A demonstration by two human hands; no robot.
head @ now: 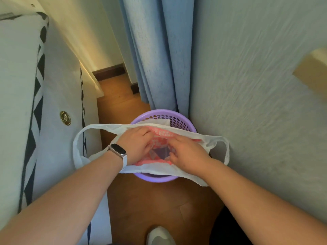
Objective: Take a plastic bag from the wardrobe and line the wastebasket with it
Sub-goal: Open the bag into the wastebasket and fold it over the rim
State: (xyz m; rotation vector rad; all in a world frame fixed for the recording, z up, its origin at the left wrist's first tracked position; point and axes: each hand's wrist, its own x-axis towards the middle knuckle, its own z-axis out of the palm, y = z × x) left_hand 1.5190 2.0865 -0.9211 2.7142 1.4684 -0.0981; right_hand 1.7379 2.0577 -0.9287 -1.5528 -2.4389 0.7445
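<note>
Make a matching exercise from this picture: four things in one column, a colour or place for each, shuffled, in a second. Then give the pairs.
Things
1. wastebasket
2. bag
3. curtain
4. watch

Colour or place
A. blue
B. on the left wrist
C. purple
D. white with red print

Pairs: 1-C, 2-D, 3-A, 4-B

By the left hand (139, 144), the wrist wears a fitness band (118, 151) with a long dark screen and a white strap. Both arms (67, 197) are bare. One foot wears a white shoe (160, 236).
</note>
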